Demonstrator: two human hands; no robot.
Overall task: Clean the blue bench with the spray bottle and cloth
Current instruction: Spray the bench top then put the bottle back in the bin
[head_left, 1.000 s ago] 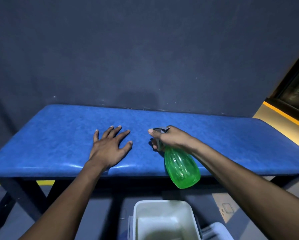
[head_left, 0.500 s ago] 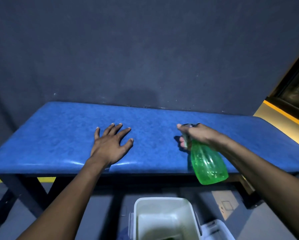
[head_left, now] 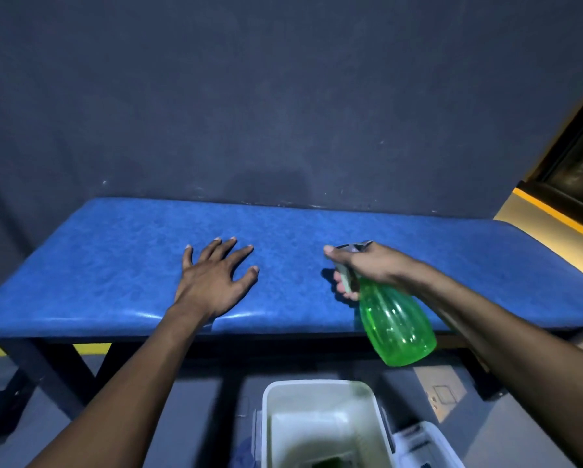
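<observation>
Dim overall; glare streak on bench [head_left: 249,314] front edge; wide-angle bowing at edges; sharp focus.

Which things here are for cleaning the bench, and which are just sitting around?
For the job:
- blue bench
- green spray bottle, gripped by the right hand
- left hand, resting flat on the bench
- No cloth plainly shows.

Just around:
- white bin on the floor
- dark wall behind
</observation>
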